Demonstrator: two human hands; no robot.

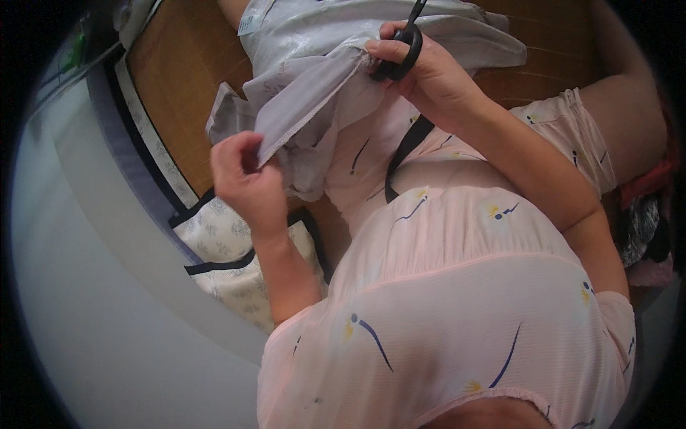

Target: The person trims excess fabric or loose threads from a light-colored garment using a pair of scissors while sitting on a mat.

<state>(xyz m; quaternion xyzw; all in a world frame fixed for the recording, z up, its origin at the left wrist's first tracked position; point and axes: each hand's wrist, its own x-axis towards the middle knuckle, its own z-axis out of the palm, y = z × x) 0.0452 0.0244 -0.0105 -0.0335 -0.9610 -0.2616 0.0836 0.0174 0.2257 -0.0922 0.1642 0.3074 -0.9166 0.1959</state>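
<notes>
A light grey fabric piece (316, 99) with a stitched seam edge is stretched between my two hands over my lap. My left hand (249, 182) pinches its lower end between thumb and fingers. Higher up and to the right, my right hand (429, 75) pinches the bunched seam with thumb and forefinger. That same hand also carries black-handled scissors (410, 48), whose handle loop sits at the fingers; their blades run out past the top edge of the view. More of the pale cloth, with a white label (251, 22), spreads across my legs.
A wooden-looking brown surface (171, 69) lies beneath the cloth. To the left are floral fabric pieces with black binding (214, 230) beside a white wall (107, 300). A black strap (404, 155) lies on my pink patterned clothing. Dark and red items (646, 214) sit at the far right.
</notes>
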